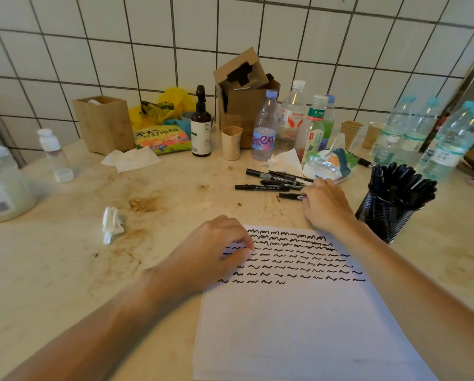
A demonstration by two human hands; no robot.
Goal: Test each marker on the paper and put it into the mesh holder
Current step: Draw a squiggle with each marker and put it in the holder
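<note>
A white sheet of paper [299, 320] lies on the counter in front of me, its top half covered with rows of black squiggles. My left hand [211, 254] rests on the paper's upper left corner with its fingers curled under, holding nothing I can see. My right hand [325, 203] reaches past the paper's top edge, and its fingers close on the end of a black marker [290, 196] lying on the counter. Several more loose black markers [274, 180] lie just beyond it. A black mesh holder [386, 215], packed with black markers, stands to the right of my right hand.
Water bottles [447, 144], a brown pump bottle [201, 127], paper cups, an open cardboard box [244, 89], a wipes pack [330, 163] and tissues crowd the back along the tiled wall. A crumpled tissue [111, 224] and brown stains lie left of the paper. A jar [2, 185] stands far left.
</note>
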